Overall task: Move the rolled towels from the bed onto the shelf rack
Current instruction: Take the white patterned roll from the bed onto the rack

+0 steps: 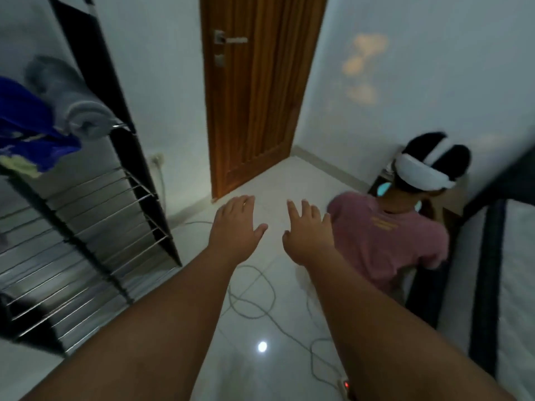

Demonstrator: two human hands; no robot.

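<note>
White glossy floor tiles (246, 371) fill the near ground, grey cables (273, 295) looping across them and a power strip (344, 384) lit red at the lower edge; above them two bare forearms reach forward; the left hand (236, 224) and the right hand (307, 230) hover side by side, apart, fingers spread and loose, holding nothing. To the left stands the shelf rack (86, 227) (metal rod tiers, dark side panels); on its top tier lies a grey rolled towel (72, 102), a soft, blurred cylinder with its spiral end towards the camera, just beside a rumpled blue cloth (26, 123). Along the right edge runs the bed (515, 256); a seated person in a pink shirt (385, 235) is beside it; farthest off stands a wooden door (254, 96).
</note>
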